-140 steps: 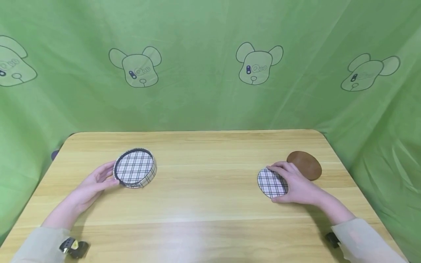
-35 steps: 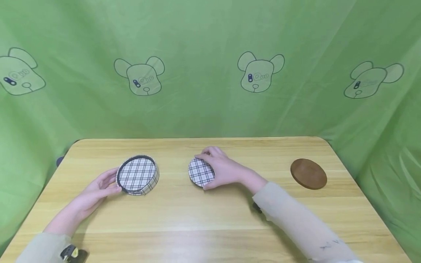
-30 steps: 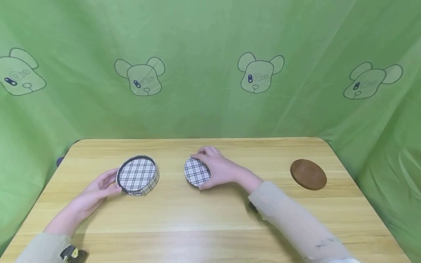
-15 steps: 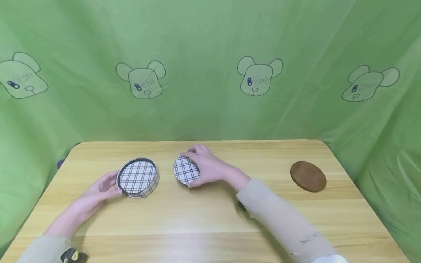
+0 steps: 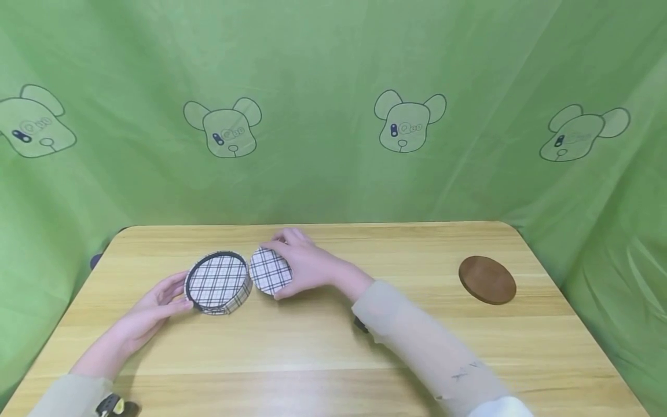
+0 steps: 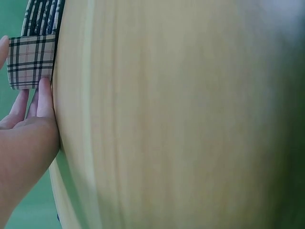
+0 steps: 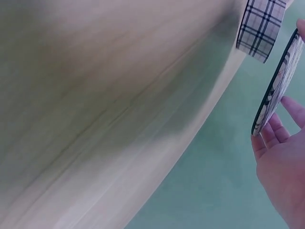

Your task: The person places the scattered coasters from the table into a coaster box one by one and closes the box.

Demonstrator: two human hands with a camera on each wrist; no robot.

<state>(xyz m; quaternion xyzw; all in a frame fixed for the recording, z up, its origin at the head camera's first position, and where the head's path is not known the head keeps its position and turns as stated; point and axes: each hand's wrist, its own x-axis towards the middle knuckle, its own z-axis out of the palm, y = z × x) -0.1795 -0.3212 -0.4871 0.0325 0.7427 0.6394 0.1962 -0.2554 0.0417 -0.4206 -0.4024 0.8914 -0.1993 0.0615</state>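
Observation:
On the left of the table stands a shallow round plaid coaster holder (image 5: 242, 296) with a dark inner rim and a plaid disc face inside. My left hand (image 5: 153, 307) grips it by its left side, thumb at the front and fingers behind. Its plaid side wall (image 6: 31, 62) shows between the fingers in the left wrist view. A thin round plaid coaster (image 5: 269, 271) is pinched at its edges by my right hand (image 5: 311, 266). This coaster is right beside the holder's right wall. In the right wrist view the coaster (image 7: 275, 88) is tilted, raised off the table.
A brown round coaster (image 5: 487, 280) lies flat at the table's right. The wooden table (image 5: 312, 365) ends at the back against a green curtain (image 5: 323, 179) with printed bear heads. Green cloth also hangs at both sides.
My right hand has carried the plaid coaster leftward from beside the brown coaster to the holder's right side. My left hand keeps its grip on the holder in the same place.

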